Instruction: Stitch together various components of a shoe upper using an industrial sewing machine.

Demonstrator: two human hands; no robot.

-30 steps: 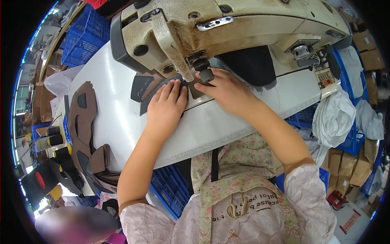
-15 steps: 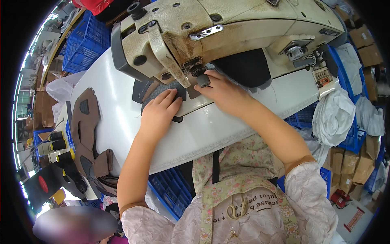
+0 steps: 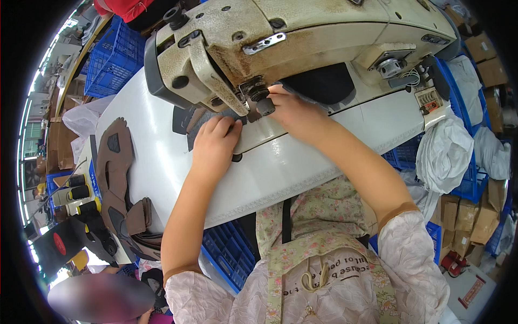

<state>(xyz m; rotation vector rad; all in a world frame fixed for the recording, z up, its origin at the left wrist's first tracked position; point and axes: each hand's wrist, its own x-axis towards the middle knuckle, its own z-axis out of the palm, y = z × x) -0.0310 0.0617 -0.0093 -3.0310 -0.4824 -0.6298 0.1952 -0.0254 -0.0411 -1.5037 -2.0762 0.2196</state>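
Note:
A beige sewing machine (image 3: 318, 46) with rusty patches stands across the far side of the white table (image 3: 259, 178). Beneath its needle area lies a dark grey fabric piece (image 3: 183, 120) with a brown strip on it. My left hand (image 3: 213, 143) is at the near edge of this piece, fingers bent over it and thumb close beside them. Right of the needle, my right hand (image 3: 297, 116) is closed at the same work, its fingertips partly hidden behind the machine's presser parts. Farther right, a black panel (image 3: 324, 83) lies under the machine arm.
Brown cut pieces (image 3: 116, 162) are stacked along the table's left edge. Thread spools (image 3: 80, 186) stand beyond them. Blue crates (image 3: 116, 56) are at the far left and below the table. White bags (image 3: 442, 156) and cartons (image 3: 469, 216) fill the right. Another person sits at lower left.
My left hand and forearm have shifted slightly right relative to the machine. My right hand has turned slightly, its fingers deeper behind the presser. The grey fabric has moved a little.

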